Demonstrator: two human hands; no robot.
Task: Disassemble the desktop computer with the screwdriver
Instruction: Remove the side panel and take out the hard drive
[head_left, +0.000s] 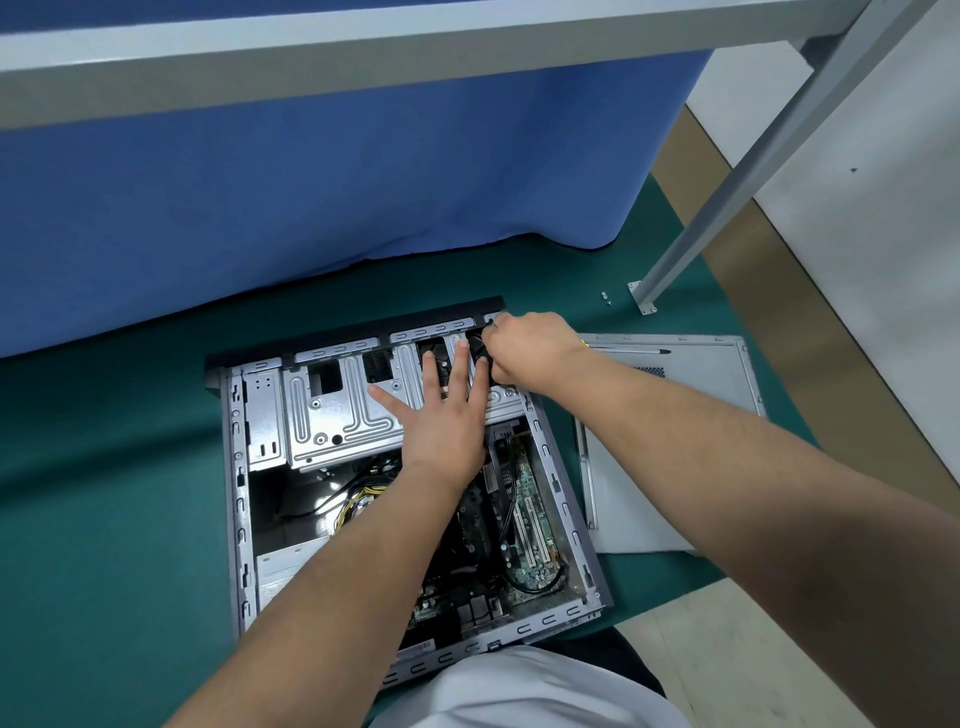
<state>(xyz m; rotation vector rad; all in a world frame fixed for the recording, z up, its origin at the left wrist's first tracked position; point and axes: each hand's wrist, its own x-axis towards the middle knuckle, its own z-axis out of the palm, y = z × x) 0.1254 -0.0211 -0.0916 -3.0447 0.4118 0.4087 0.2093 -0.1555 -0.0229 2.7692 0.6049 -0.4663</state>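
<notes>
The desktop computer case lies open on its side on a green mat, with the motherboard and yellow cables exposed. My left hand rests flat with fingers spread on the silver drive cage near the case's far edge. My right hand is curled at the far right corner of the case and grips a black part there. A thin dark shaft with a yellow end, probably the screwdriver, lies on the removed side panel just behind my right wrist.
The removed grey side panel lies on the mat to the right of the case. Two small screws sit near a table leg's foot. A blue cloth hangs behind the case. My lap is at the bottom edge.
</notes>
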